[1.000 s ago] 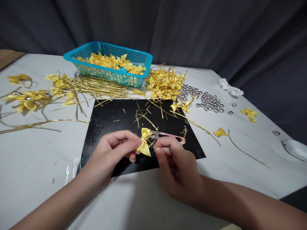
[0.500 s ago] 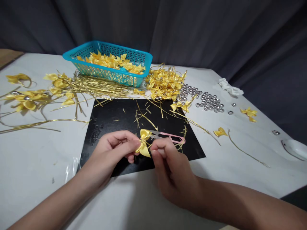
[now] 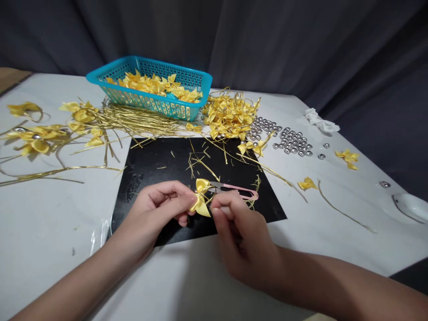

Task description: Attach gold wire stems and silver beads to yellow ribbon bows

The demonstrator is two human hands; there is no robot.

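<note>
My left hand [image 3: 167,203] pinches a yellow ribbon bow [image 3: 202,206] between thumb and fingers, above the black mat [image 3: 157,156]. Gold cord [image 3: 206,191] loops around the middle of the bow. On the right, my right hand [image 3: 239,227] is closed, thumb and forefinger pinched at the cord's end close to the bow. Its fingertips hide the very end of the cord. Just behind that hand lies a pair of pink-handled thread snips [image 3: 240,191] on the mat, partly covered by the fingers.
A blue basket [image 3: 150,100] of yellow bows stands at the back, gold cords [image 3: 137,121] before it. Right of it are a pile of corded bows [image 3: 230,116] and silver beads [image 3: 294,141]. More bows [image 3: 36,138] lie left. A white cloth [image 3: 321,121] lies far right.
Almost nothing differs. Both hands keep their pinch on the bow and cord, with only a very slight shift of the bow and fingers.
</note>
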